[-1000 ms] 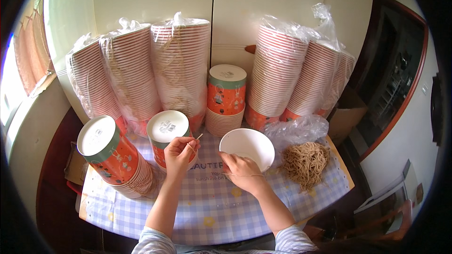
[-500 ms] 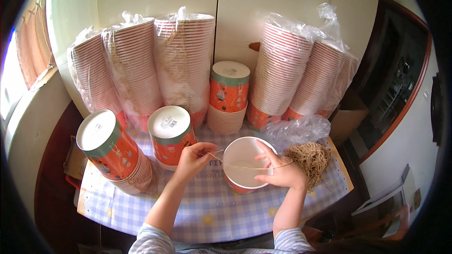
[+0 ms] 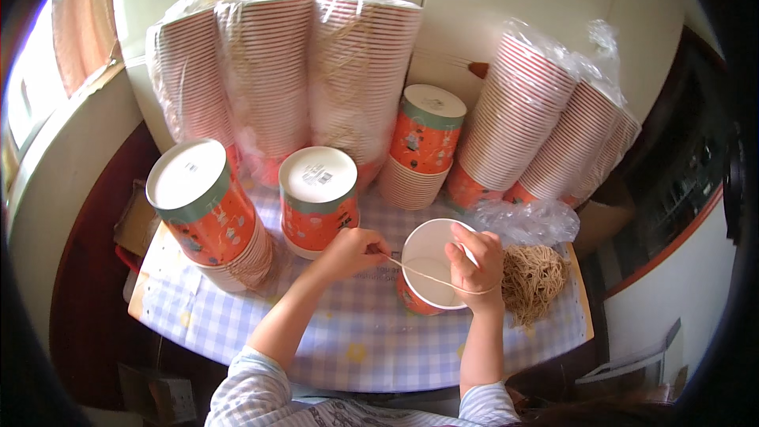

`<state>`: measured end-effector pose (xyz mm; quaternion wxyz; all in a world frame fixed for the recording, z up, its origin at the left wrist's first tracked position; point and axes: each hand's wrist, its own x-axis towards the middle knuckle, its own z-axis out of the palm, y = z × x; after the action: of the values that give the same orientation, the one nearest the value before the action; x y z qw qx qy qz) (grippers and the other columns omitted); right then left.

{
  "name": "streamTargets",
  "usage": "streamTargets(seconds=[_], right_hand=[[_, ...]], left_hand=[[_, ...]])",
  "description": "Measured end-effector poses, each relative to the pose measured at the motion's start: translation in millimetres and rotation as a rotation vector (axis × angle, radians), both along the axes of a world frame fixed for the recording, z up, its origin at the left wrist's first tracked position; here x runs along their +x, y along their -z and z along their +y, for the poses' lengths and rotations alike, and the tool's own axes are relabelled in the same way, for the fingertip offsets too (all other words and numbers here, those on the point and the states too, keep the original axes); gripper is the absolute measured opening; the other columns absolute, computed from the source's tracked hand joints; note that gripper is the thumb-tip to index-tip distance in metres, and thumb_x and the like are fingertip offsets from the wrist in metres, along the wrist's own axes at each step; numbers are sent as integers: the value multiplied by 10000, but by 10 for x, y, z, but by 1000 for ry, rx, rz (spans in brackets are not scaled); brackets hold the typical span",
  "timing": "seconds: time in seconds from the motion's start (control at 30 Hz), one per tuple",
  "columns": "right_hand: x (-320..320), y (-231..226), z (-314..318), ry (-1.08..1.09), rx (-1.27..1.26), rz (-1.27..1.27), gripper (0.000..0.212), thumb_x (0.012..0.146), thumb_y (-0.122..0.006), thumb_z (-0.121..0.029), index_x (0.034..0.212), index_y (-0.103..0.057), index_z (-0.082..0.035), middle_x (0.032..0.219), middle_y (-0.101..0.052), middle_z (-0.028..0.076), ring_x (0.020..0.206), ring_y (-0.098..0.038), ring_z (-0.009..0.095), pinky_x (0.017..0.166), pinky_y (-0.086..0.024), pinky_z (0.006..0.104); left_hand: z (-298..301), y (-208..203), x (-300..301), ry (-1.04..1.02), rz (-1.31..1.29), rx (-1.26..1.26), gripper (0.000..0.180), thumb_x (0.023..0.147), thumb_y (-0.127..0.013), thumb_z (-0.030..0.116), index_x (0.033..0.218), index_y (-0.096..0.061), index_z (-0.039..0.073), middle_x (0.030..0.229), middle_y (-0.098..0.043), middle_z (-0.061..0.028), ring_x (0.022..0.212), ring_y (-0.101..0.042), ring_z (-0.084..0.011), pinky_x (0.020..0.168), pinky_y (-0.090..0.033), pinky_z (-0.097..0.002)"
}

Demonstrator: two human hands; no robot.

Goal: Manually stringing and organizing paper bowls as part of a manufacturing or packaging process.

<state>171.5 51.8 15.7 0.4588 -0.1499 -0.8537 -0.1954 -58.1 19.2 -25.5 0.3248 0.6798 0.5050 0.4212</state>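
A thin tan string [image 3: 428, 274] stretches between my hands over the mouth of an upright orange paper bucket [image 3: 413, 297] with a white inside. My left hand [image 3: 352, 253] pinches one end of it, left of the bucket's rim. Around my right hand [image 3: 477, 262] the string is looped, crossing near the heel of the palm; its fingers are bent over the rim's right side. Beside that hand lies a tangled bundle of tan strings [image 3: 534, 283]. An upside-down orange and green paper bucket [image 3: 320, 217] stands just beyond my left hand.
More upside-down buckets stand in a stack [image 3: 217, 221] at the left and another stack [image 3: 425, 146] at the back. Tall plastic-wrapped bucket stacks [image 3: 269, 71] line the wall. A crumpled clear bag [image 3: 528, 220] lies behind the bundle on the checked tablecloth [image 3: 316, 348].
My left hand has turned, drawing the string tighter. My right hand has gone from spread fingers to bent ones, the loop now lower on it. The whole view has shifted and tilted.
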Motion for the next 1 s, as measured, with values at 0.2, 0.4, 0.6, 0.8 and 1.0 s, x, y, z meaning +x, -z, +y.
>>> streamTargets(seconds=[0.2, 0.4, 0.6, 0.8, 1.0], right_hand=[[-167, 9, -136, -151, -363, -8, 682, 667, -708, -447, 1172, -457, -63, 859, -622, 21, 761, -561, 190, 710, -394, 332], [-207, 4, -205, -76, -611, -222, 750, 546, -706, -588, 1043, -526, -56, 817, -607, 57, 790, -567, 239, 781, -412, 358], [-175, 46, -161, -40, -692, -305, 638, 556, -722, -546, 925, -529, -63, 800, -579, 53, 779, -568, 248, 760, -424, 362], [-161, 52, -125, 8, -760, -320, 429, 664, -708, -392, 884, -555, -56, 785, -593, 76, 765, -575, 255, 732, -426, 349], [-156, 42, -113, 21, -782, -376, 247, 726, -660, -221, 880, -576, -48, 787, -608, 82, 761, -579, 256, 715, -426, 344]], left_hand=[[25, 22, 57, 112, 232, -14, 110, 673, -665, 73, 754, -623, 12, 682, -633, -100, 628, -624, -183, 583, -485, -294], [1, 26, 57, 187, 211, -4, 93, 641, -647, 57, 712, -603, 15, 662, -622, -101, 605, -614, -190, 555, -468, -306], [-27, 53, 81, 153, 199, 38, 96, 626, -640, 52, 697, -592, 9, 653, -617, -112, 596, -607, -221, 546, -458, -321], [6, 94, 127, 117, 193, 17, 95, 612, -631, 50, 676, -580, 2, 635, -600, -131, 590, -599, -253, 534, -450, -335], [28, 180, 135, 122, 211, 62, 74, 600, -613, 46, 649, -566, 14, 631, -591, -133, 584, -587, -273, 525, -441, -349]])
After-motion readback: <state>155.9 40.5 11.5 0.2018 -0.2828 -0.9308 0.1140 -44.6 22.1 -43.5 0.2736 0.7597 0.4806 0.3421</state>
